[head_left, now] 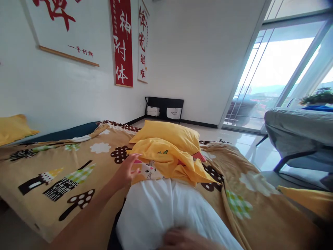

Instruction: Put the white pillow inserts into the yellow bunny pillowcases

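A white pillow (156, 205) lies nearest me on the bed, its far end covered by a yellow pillowcase (153, 158) with a cat print. The pillowcase is bunched in loose folds. At its left edge is my left hand (128, 170), fingers curved and apart; whether they touch the cloth is unclear. Low in the view, my right hand (182, 239) is smeared by motion over the near part of the white pillow, and its fingers cannot be made out. Behind the bunched case rests a plump yellow pillow (171, 133).
A brown patterned blanket (101, 173) covers the bed. Another yellow pillow (17, 128) lies far left, and yellow fabric (307, 201) shows at right. A grey covered chair (293, 128) stands by the window. Against the far wall is a black rack (163, 102).
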The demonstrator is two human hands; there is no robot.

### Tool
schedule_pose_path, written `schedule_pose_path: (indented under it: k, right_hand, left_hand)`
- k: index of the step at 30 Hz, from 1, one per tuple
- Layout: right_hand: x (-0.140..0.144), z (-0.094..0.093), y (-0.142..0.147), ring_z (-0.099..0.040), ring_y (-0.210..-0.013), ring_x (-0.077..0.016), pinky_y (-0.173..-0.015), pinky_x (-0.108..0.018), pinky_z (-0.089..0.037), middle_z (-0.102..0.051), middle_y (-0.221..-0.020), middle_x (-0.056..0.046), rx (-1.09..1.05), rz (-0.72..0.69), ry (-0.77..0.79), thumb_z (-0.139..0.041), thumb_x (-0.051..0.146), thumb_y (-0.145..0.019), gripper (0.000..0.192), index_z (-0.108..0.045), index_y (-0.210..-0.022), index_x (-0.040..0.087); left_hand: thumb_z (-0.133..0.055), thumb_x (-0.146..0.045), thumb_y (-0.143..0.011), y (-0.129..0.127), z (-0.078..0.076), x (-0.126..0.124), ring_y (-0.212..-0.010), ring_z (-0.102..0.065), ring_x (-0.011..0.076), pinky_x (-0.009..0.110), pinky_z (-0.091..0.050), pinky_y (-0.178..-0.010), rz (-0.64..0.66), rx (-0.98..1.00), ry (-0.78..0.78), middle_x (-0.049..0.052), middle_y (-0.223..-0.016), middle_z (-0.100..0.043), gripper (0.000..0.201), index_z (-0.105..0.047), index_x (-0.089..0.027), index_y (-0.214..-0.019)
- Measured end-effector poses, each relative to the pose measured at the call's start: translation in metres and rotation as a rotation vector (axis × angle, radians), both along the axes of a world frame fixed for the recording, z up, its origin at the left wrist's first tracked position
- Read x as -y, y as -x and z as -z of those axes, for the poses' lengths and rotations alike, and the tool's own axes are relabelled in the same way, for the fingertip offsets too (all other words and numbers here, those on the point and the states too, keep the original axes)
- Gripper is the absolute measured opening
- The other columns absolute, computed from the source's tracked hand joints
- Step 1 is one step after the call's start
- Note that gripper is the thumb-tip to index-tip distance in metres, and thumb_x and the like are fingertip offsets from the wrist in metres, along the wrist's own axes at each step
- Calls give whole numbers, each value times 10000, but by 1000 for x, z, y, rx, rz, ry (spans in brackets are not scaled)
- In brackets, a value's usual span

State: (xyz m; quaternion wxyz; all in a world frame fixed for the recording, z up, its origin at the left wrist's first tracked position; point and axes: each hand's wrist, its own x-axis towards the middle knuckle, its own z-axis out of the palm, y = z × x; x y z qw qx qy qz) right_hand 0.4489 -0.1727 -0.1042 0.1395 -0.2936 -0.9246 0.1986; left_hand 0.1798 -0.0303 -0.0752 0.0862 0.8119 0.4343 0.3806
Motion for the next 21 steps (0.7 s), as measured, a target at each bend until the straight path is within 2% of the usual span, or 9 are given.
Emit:
schedule_pose_path:
  k: [1,2,5,7,10,12,17,19,21]
  right_hand:
    - [-8,-11,-15,-671,-786,-168,-712,-250,-551,-704,-963,16,0,-13,28,-583,344,-817,420,-590,-1231,411]
    - [-18,-20,-32,-661,-868,-167,-780,-261,-542,-682,-1060,-5,-38,127,-8,-586,322,-800,490,-550,-1287,368]
    - [-58,-21,-87,-539,-1162,-249,-984,-449,-435,-551,-1311,-94,-105,748,-417,-516,240,-752,577,-516,-1329,255]
    - [-84,-7,-118,-530,-1161,-301,-944,-517,-433,-584,-1256,-108,-78,1004,-560,-536,265,-691,539,-590,-1225,226]
    - [-101,7,-147,-639,-926,-290,-809,-478,-491,-702,-923,-85,-26,1010,-520,-466,286,-752,231,-682,-807,224]
    - [-94,-1,-159,-664,-781,-269,-736,-442,-513,-707,-778,-73,-58,945,-507,-420,304,-800,277,-659,-678,237]
    - [-37,-37,-198,-682,-758,-264,-731,-422,-549,-731,-811,-55,-209,861,-790,-523,387,-802,216,-731,-829,333]
    - [-13,-34,-214,-682,-721,-262,-686,-417,-552,-727,-773,-37,-231,796,-869,-561,401,-782,189,-726,-868,431]
    - [8,-22,-221,-676,-701,-266,-658,-431,-535,-714,-728,-37,-256,819,-908,-535,401,-782,217,-710,-851,509]
  left_hand:
    - [-474,-218,-819,-11,-1,-5,-1319,-408,237,420,-327,-1092,-7,-63,-51,103,-1417,-461,540,-427,-200,-1356]
    - [-465,-193,-817,-19,-1,-12,-1351,-366,246,447,-291,-1107,-29,-120,-88,104,-1460,-411,564,-406,-204,-1378]
    - [-448,-164,-830,-36,4,-30,-1376,-326,262,484,-276,-1083,-114,-228,-109,103,-1504,-350,569,-391,-215,-1394]
    - [-437,-192,-871,-42,5,-40,-1315,-400,264,474,-289,-1057,-159,-247,-79,127,-1415,-464,446,-473,-188,-1315]
    - [-391,-238,-925,-40,-3,-45,-1079,-549,252,437,-349,-976,-191,-261,-14,119,-1086,-649,232,-600,-163,-992]
    - [-419,-219,-904,-30,-11,-39,-970,-567,235,396,-389,-916,-168,-253,7,90,-949,-657,173,-579,-174,-856]
    - [-499,-220,-849,23,-19,12,-860,-576,194,294,-454,-791,8,-172,2,51,-920,-638,112,-596,-211,-905]
    - [-471,-202,-859,45,-13,46,-809,-576,179,281,-454,-780,62,-220,-69,21,-834,-635,157,-614,-237,-805]
    - [-477,-205,-859,62,-4,82,-781,-577,167,273,-456,-791,51,-240,-129,6,-757,-627,212,-612,-247,-701]
